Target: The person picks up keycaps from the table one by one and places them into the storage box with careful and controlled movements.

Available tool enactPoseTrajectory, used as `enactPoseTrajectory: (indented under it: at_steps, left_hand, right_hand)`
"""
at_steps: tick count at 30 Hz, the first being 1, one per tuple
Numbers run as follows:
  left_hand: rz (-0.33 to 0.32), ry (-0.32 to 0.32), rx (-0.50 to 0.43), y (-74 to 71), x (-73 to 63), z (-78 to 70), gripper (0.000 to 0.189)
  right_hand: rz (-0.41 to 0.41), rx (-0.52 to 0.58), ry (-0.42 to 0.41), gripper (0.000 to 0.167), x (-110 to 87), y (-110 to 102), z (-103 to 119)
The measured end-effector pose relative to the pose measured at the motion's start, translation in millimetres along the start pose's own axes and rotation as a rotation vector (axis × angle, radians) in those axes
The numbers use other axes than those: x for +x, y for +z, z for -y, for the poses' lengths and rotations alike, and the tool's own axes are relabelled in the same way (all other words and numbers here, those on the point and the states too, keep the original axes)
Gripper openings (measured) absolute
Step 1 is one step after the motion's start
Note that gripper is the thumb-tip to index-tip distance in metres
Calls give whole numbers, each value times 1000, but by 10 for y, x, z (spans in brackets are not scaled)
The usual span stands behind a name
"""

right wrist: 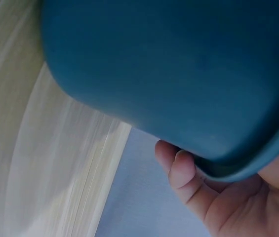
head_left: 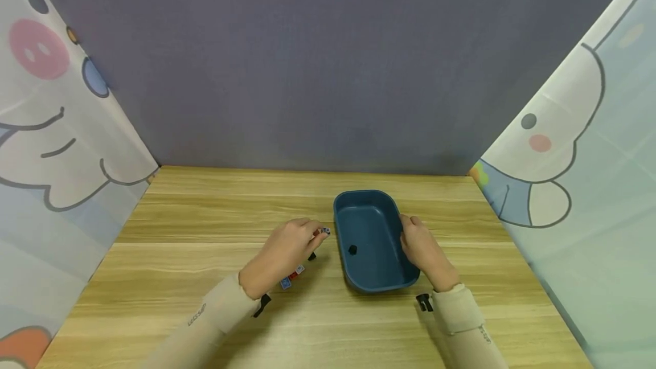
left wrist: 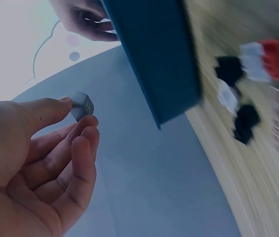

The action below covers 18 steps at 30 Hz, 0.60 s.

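Note:
My left hand (head_left: 289,246) pinches a small dark grey cube (left wrist: 83,106) with a faint mark on one face, between thumb and fingertips. The hand hovers just left of a blue plastic tub (head_left: 368,283), its other fingers loosely curled in the left wrist view. My right hand (head_left: 422,246) grips the tub's right rim, fingers under the lip and thumb side against the wall. One small black cube (head_left: 352,249) lies inside the tub near its left wall.
Several small cubes lie on the wooden table left of the tub: a black cube (head_left: 312,256), a red cube (head_left: 293,275) and a blue cube (head_left: 285,283). My left arm hides part of that area. A grey wall (head_left: 318,73) stands behind, patterned curtains at both sides.

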<state>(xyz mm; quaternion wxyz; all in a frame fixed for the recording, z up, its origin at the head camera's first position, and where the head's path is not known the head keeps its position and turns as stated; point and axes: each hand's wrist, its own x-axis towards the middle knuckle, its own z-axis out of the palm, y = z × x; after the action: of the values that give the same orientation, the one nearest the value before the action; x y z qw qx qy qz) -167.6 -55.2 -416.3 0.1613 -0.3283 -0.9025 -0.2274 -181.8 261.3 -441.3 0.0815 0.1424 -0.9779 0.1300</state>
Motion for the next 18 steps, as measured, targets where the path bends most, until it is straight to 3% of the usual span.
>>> enactPoseTrajectory:
  at_steps: [8,18]
  left_hand:
    - [-16,54,-77,188,309,-109,14]
    - [-5,97,-67,349,585,-245,15]
  right_hand:
    - [-2,3,3,42,-7,20,2]
    - [-17,5,-6,42,-13,23,-13]
